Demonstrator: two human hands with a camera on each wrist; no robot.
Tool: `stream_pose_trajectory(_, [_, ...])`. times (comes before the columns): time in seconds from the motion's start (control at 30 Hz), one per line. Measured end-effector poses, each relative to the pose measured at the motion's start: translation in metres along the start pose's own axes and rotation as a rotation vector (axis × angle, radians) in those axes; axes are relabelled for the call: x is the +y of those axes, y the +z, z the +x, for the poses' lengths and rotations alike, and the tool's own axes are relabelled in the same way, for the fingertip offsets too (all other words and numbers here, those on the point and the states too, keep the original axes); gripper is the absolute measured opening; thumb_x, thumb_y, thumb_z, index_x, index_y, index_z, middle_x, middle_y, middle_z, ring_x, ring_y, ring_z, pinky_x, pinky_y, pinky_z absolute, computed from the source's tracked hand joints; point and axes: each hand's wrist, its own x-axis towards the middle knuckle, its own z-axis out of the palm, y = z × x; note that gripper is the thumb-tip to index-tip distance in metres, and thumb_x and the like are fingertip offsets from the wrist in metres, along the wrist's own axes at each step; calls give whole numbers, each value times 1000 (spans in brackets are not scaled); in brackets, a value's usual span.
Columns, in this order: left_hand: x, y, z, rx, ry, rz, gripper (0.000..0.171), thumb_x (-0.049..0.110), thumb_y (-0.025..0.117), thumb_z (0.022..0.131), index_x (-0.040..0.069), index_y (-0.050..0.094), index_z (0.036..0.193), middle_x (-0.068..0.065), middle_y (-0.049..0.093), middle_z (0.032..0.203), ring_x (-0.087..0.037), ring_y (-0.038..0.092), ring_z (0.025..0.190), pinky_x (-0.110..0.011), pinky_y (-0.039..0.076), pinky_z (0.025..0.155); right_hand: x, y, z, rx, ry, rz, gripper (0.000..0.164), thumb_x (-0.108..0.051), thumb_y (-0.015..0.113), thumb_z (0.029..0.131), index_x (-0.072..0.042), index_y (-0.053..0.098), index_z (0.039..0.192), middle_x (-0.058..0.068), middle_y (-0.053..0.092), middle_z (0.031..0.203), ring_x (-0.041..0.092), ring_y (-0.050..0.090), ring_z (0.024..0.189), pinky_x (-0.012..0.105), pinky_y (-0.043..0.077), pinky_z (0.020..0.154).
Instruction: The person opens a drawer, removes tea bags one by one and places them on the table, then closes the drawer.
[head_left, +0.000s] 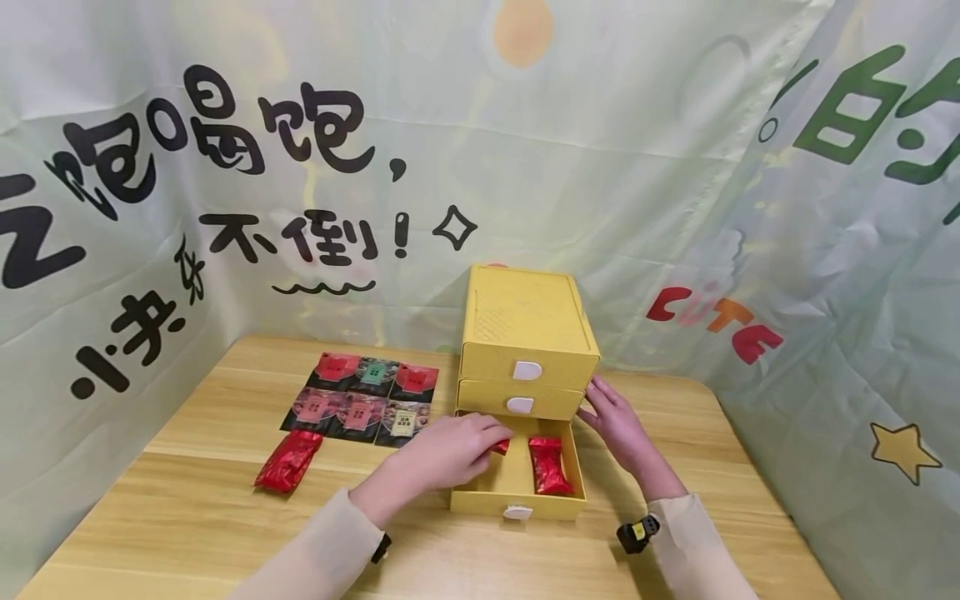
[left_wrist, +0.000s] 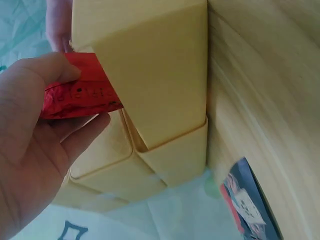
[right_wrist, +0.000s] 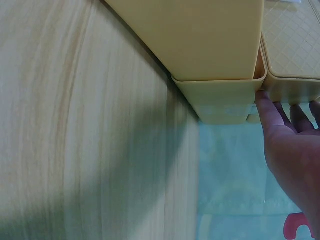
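Observation:
A yellow desktop drawer box (head_left: pixel 530 308) stands on the table with its bottom drawer (head_left: pixel 517 503) pulled out. My left hand (head_left: pixel 450 450) reaches over that drawer's left side and pinches a red foil packet (left_wrist: pixel 82 95) between thumb and fingers. Another red packet (head_left: pixel 550 467) lies in the drawer on the right. My right hand (head_left: pixel 621 421) is at the right side of the box, its extended fingers (right_wrist: pixel 271 115) against the side by the middle drawer (head_left: pixel 517 400). Both upper drawers are closed.
Left of the box, several flat black pouches (head_left: pixel 360 398) with red, green and cream labels lie in two rows. A third red packet (head_left: pixel 290 461) is on the wooden table (head_left: pixel 180 508) in front of them. Printed cloth (head_left: pixel 420 167) hangs behind and at both sides.

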Motion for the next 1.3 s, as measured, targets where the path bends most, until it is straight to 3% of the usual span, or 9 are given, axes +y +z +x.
stream_pose_trajectory(0.23, [-5,-10,-16,103,11,-29,40,18,58,83,18,54,123,5,59,114,-7,51,100,-24,51,77,1,0,0,3,7,-16,57,-29,37,98,-4,15,144,10,14,150,18,21,130,25,42,92])
stream_pose_trajectory(0.5, [-9,-25,-33,102,-14,-47,43,16,55,85,16,49,127,2,56,120,-10,48,107,-28,49,85,2,-1,0,-1,10,-15,58,-30,38,97,-3,15,143,11,12,150,18,20,130,27,41,94])
stream_pose_trajectory(0.87, [-26,-45,-65,180,-86,-74,48,18,58,84,19,47,130,2,54,125,-10,49,107,-33,52,78,1,0,1,-2,3,-23,57,-30,38,97,-4,18,143,9,13,150,17,23,129,25,42,92])
stream_pose_trajectory(1.03, [-37,-55,-84,228,-123,-47,52,17,63,80,20,49,130,3,54,123,-10,53,99,-31,54,71,1,0,0,-9,-2,-23,57,-30,38,97,-4,17,143,10,13,150,17,23,129,25,43,91])
stream_pose_trajectory(1.17, [-45,-63,-98,264,-114,-27,53,15,67,75,19,53,126,4,54,116,-5,52,86,-26,52,61,1,0,1,-8,-4,-19,57,-30,39,97,-4,17,143,10,15,150,17,24,128,25,43,91])
stream_pose_trajectory(1.3, [-53,-68,-112,266,-109,-12,54,14,69,74,18,54,125,2,54,114,-6,52,86,-28,52,63,1,-1,1,-7,2,-22,57,-30,38,97,-5,17,144,9,15,150,17,24,128,25,43,91])
